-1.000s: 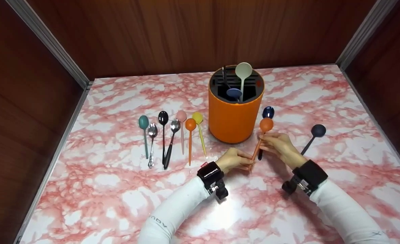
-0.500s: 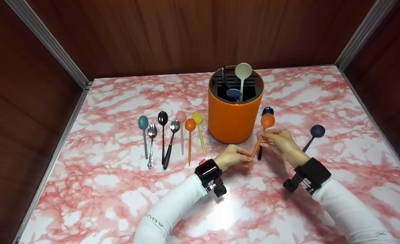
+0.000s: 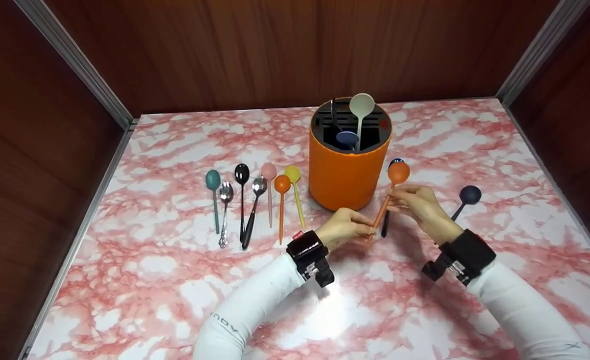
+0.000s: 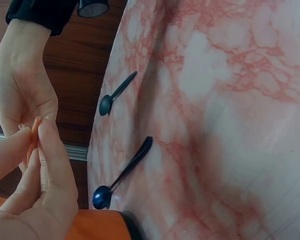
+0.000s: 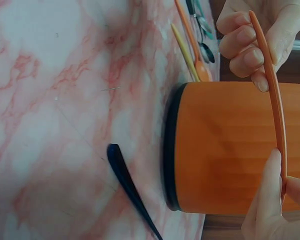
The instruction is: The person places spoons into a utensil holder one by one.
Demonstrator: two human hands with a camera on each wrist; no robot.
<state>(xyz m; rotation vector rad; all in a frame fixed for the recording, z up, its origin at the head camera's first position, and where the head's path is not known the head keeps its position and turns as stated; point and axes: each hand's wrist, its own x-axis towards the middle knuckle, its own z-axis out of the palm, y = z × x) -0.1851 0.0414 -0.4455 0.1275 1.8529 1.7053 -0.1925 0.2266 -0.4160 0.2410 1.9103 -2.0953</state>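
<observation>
Both hands hold one orange spoon (image 3: 399, 173) above the table, its bowl up and away from the person. The left hand (image 3: 346, 226) pinches the lower end of the handle between thumb and fingers. Higher up, just under the bowl, the right hand (image 3: 420, 207) pinches the same handle (image 5: 276, 110). Behind the held spoon lies a dark blue shiny spoon (image 4: 101, 197), partly hidden in the head view. The orange cylindrical holder (image 3: 345, 175) stands close beyond the hands, with a pale green spoon (image 3: 362, 106) and a blue spoon (image 3: 347, 138) sticking out of its black slotted top.
Left of the holder lie several spoons in a row, among them a teal spoon (image 3: 213, 180), a black spoon (image 3: 242, 174), another orange spoon (image 3: 281, 185) and a yellow spoon (image 3: 292, 175). A dark grey spoon (image 3: 470, 195) lies on the right. Wooden walls enclose the marbled table (image 3: 164, 300).
The held orange spoon has risen slightly and shifted a little away from the person, its bowl now covering more of the dark blue spoon. Both hands keep their hold.
</observation>
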